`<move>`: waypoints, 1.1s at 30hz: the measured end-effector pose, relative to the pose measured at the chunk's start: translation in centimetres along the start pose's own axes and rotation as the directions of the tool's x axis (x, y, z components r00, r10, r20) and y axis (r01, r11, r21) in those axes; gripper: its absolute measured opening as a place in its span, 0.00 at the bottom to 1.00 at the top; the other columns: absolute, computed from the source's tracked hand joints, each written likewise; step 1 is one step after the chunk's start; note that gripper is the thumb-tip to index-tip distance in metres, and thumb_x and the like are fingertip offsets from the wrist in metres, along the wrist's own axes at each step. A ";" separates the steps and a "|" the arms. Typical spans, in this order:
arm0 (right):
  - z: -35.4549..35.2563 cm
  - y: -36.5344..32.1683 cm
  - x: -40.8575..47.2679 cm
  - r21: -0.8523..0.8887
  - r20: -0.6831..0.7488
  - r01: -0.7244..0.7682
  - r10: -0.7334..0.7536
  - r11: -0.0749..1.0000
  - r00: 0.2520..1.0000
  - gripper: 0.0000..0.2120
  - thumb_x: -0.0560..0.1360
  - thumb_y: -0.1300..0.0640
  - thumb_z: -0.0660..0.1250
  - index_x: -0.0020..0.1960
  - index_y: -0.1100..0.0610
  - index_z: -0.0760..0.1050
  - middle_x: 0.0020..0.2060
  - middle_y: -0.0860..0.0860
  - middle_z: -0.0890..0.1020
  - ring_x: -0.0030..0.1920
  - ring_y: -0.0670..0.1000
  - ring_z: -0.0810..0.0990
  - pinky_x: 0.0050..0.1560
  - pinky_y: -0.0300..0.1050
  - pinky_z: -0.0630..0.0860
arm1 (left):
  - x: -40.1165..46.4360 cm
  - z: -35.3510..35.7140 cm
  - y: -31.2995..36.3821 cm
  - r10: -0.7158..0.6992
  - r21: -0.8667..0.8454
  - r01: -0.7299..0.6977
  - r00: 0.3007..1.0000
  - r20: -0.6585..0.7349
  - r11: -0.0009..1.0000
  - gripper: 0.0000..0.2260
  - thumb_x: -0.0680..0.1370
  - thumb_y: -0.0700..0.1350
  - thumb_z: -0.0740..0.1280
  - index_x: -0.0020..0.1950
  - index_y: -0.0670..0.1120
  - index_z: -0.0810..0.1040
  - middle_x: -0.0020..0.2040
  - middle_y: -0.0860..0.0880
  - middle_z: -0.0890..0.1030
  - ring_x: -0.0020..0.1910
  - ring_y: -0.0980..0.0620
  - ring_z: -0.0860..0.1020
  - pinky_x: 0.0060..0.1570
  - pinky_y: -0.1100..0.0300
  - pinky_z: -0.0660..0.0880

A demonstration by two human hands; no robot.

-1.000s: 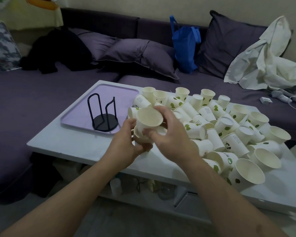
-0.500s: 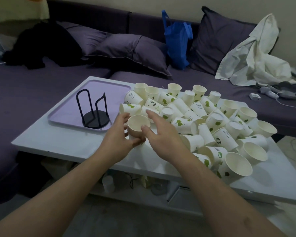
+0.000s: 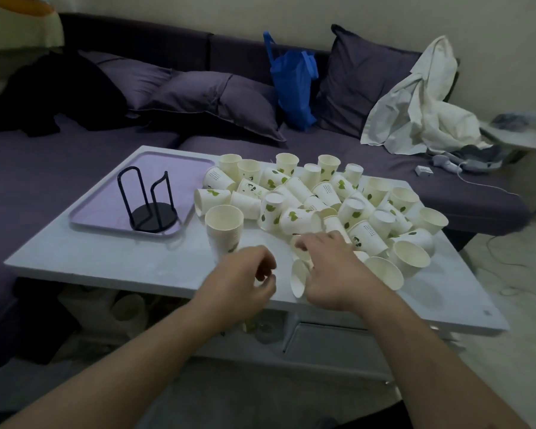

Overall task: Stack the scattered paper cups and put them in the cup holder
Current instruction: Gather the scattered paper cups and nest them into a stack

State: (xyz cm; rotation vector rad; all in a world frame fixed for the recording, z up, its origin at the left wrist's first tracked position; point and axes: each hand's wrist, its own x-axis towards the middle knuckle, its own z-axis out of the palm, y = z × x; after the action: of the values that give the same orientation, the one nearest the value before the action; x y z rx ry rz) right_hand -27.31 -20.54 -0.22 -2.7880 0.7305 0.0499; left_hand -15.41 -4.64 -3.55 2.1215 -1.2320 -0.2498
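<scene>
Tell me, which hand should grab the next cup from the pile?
Probably the right hand. It already rests among the loose cups, touching one lying on its side. The left hand holds nothing, nearer the standing stack.

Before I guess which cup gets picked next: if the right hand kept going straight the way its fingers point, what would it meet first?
Probably the paper cups lying on their sides just beyond the fingertips of the right hand, at the near edge of the pile; depth is unclear, and the fingers may already touch one.

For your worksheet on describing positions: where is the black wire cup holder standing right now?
In the head view, the black wire cup holder stands upright on the purple tray at the table's left, just left of the paper cups.
</scene>
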 end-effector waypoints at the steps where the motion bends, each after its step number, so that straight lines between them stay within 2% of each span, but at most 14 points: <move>1: 0.2 0.3 -0.2 -0.098 0.042 0.027 -0.023 0.995 0.999 0.33 0.73 0.57 0.67 0.78 0.50 0.65 0.73 0.48 0.71 0.73 0.55 0.63 0.72 0.49 0.67 | 0.0 1.2 0.1 -0.025 -0.007 0.025 0.998 0.049 1.000 0.10 0.82 0.48 0.70 0.63 0.53 0.80 0.53 0.58 0.82 0.51 0.60 0.80 0.56 0.60 0.83; 5: 1.1 0.7 0.1 -0.274 0.103 0.089 -0.063 0.958 0.993 0.33 0.73 0.56 0.71 0.76 0.51 0.66 0.69 0.50 0.74 0.69 0.57 0.65 0.69 0.51 0.67 | 0.1 3.2 0.2 -0.093 -0.063 0.100 0.990 0.102 0.993 0.10 0.83 0.46 0.70 0.64 0.54 0.80 0.56 0.57 0.83 0.53 0.61 0.80 0.60 0.61 0.81; 9: 1.5 0.5 0.7 -0.260 0.071 0.108 -0.093 0.960 0.993 0.32 0.73 0.54 0.73 0.75 0.50 0.68 0.68 0.50 0.76 0.69 0.56 0.66 0.72 0.52 0.67 | 0.1 2.6 -0.1 -0.151 -0.109 0.162 0.983 0.104 0.981 0.18 0.79 0.46 0.74 0.67 0.54 0.76 0.57 0.58 0.81 0.54 0.60 0.80 0.57 0.60 0.82; 11: 1.1 0.2 0.7 -0.101 -0.012 0.096 -0.098 0.990 0.995 0.33 0.73 0.52 0.74 0.77 0.50 0.69 0.69 0.49 0.77 0.71 0.55 0.67 0.72 0.51 0.68 | 0.2 2.2 -0.4 -0.176 -0.187 0.197 0.977 0.121 0.962 0.30 0.74 0.48 0.79 0.72 0.55 0.70 0.61 0.59 0.78 0.57 0.60 0.79 0.55 0.63 0.81; 13: 0.5 0.0 0.4 0.199 -0.086 0.086 -0.071 0.976 0.994 0.34 0.72 0.49 0.76 0.75 0.49 0.71 0.66 0.47 0.79 0.68 0.50 0.72 0.66 0.47 0.73 | 0.1 1.8 -0.3 -0.185 -0.333 0.228 0.970 0.157 0.915 0.39 0.70 0.51 0.83 0.76 0.57 0.65 0.65 0.59 0.76 0.60 0.58 0.78 0.54 0.65 0.79; 15: 0.2 -0.1 -0.2 0.430 -0.051 0.087 -0.072 0.899 0.996 0.34 0.70 0.47 0.78 0.74 0.45 0.73 0.62 0.41 0.81 0.60 0.44 0.78 0.60 0.43 0.76 | 0.0 1.5 0.0 -0.176 -0.460 0.235 0.970 0.168 0.856 0.37 0.71 0.52 0.82 0.75 0.58 0.67 0.65 0.58 0.78 0.62 0.56 0.80 0.55 0.63 0.81; 18: -0.7 0.9 -0.8 0.554 -0.050 0.071 -0.052 0.830 0.997 0.31 0.71 0.51 0.75 0.72 0.45 0.74 0.60 0.40 0.81 0.58 0.42 0.80 0.57 0.42 0.77 | -0.1 1.3 0.4 -0.164 -0.453 0.207 0.977 0.133 0.867 0.32 0.72 0.52 0.81 0.71 0.59 0.70 0.61 0.60 0.80 0.60 0.58 0.80 0.54 0.64 0.81; 20: -2.0 2.6 -1.2 0.485 -0.163 0.008 0.082 0.874 0.983 0.26 0.71 0.56 0.72 0.69 0.47 0.75 0.59 0.44 0.80 0.60 0.48 0.79 0.57 0.45 0.76 | -0.2 1.2 0.3 -0.172 -0.414 0.208 0.977 0.122 0.886 0.31 0.72 0.52 0.81 0.70 0.59 0.69 0.60 0.62 0.78 0.60 0.58 0.78 0.53 0.65 0.78; 21: -2.8 3.6 -1.4 0.363 -0.230 -0.071 0.163 0.929 0.959 0.25 0.72 0.55 0.73 0.68 0.48 0.74 0.60 0.46 0.79 0.62 0.52 0.77 0.60 0.48 0.76 | -0.2 1.1 0.3 -0.183 -0.405 0.219 0.975 0.127 0.888 0.31 0.73 0.52 0.81 0.70 0.60 0.69 0.60 0.63 0.77 0.60 0.57 0.78 0.52 0.66 0.77; 23: -3.9 5.5 -1.9 0.066 -0.266 -0.301 0.307 0.951 0.914 0.29 0.72 0.46 0.74 0.70 0.51 0.71 0.65 0.53 0.75 0.69 0.58 0.71 0.66 0.55 0.73 | -0.2 0.8 0.1 -0.204 -0.402 0.238 0.971 0.128 0.884 0.31 0.73 0.53 0.80 0.70 0.61 0.68 0.59 0.64 0.75 0.60 0.57 0.77 0.51 0.65 0.76; 25: -4.0 6.6 -2.3 -0.075 -0.143 -0.463 0.450 0.883 0.881 0.40 0.69 0.37 0.75 0.73 0.54 0.66 0.70 0.57 0.71 0.72 0.62 0.66 0.67 0.59 0.71 | -0.2 0.6 0.0 -0.224 -0.408 0.252 0.968 0.115 0.878 0.31 0.74 0.55 0.80 0.70 0.61 0.67 0.59 0.64 0.75 0.60 0.57 0.76 0.52 0.63 0.75; 27: -3.3 7.1 -2.3 -0.116 -0.013 -0.516 0.518 0.849 0.855 0.45 0.65 0.36 0.78 0.74 0.54 0.65 0.69 0.58 0.71 0.70 0.62 0.69 0.65 0.58 0.75 | -0.2 0.4 -0.1 -0.239 -0.422 0.263 0.965 0.111 0.867 0.31 0.75 0.56 0.78 0.72 0.61 0.66 0.61 0.61 0.75 0.61 0.55 0.77 0.56 0.60 0.75; 31: -3.0 6.9 -2.4 -0.080 0.058 -0.507 0.512 0.858 0.857 0.24 0.70 0.49 0.74 0.63 0.52 0.72 0.50 0.50 0.79 0.51 0.54 0.79 0.53 0.54 0.82 | -0.1 -0.5 0.1 -0.246 -0.435 0.260 0.965 0.089 0.862 0.31 0.75 0.57 0.77 0.73 0.60 0.67 0.64 0.57 0.77 0.61 0.54 0.78 0.58 0.57 0.77; 33: -4.0 6.3 -2.7 -0.100 0.036 -0.494 0.499 0.864 0.866 0.19 0.70 0.49 0.71 0.59 0.51 0.74 0.47 0.48 0.79 0.50 0.53 0.80 0.52 0.54 0.82 | 0.1 -1.4 0.2 -0.236 -0.426 0.225 0.971 0.026 0.876 0.31 0.75 0.56 0.78 0.73 0.59 0.67 0.66 0.55 0.76 0.62 0.52 0.77 0.58 0.56 0.77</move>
State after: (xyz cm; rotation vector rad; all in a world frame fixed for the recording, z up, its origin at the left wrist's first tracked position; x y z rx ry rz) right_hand -32.87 -25.59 2.39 -2.5804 1.4448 0.2671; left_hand -14.87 -4.13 -2.29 1.8703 -0.8117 -0.5439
